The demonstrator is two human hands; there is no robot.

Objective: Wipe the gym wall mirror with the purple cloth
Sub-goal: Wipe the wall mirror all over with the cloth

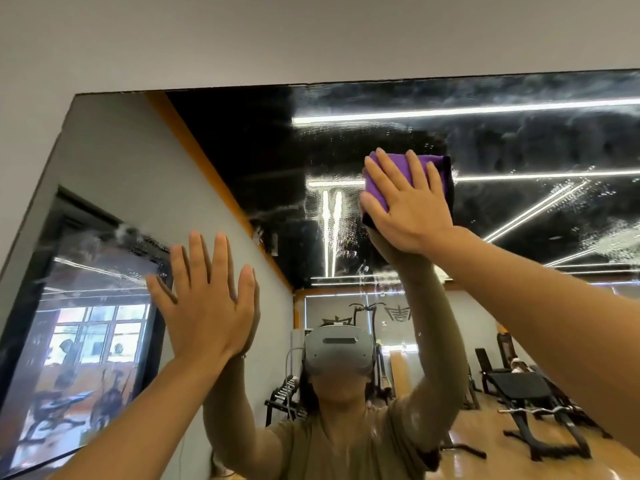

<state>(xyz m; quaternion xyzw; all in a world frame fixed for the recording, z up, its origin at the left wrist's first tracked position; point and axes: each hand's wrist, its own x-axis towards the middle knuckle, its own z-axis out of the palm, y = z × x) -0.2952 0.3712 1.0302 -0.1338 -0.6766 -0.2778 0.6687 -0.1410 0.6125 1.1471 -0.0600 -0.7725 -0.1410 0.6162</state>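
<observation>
The gym wall mirror [263, 147] fills most of the head view, its upper part streaked with wet smears and droplets. My right hand [405, 202] is raised high with straight, spread fingers and presses the folded purple cloth [377, 187] flat against the glass. Lower and to the left, my left hand [207, 299] lies flat on the mirror, fingers straight and holding nothing. Both arms reach up from the bottom of the view.
The mirror's top edge meets a grey wall [242, 39] above. Reflected in the glass are a person wearing a headset [337, 355], weight benches [526, 386], a dumbbell rack, exercise bikes and ceiling light strips.
</observation>
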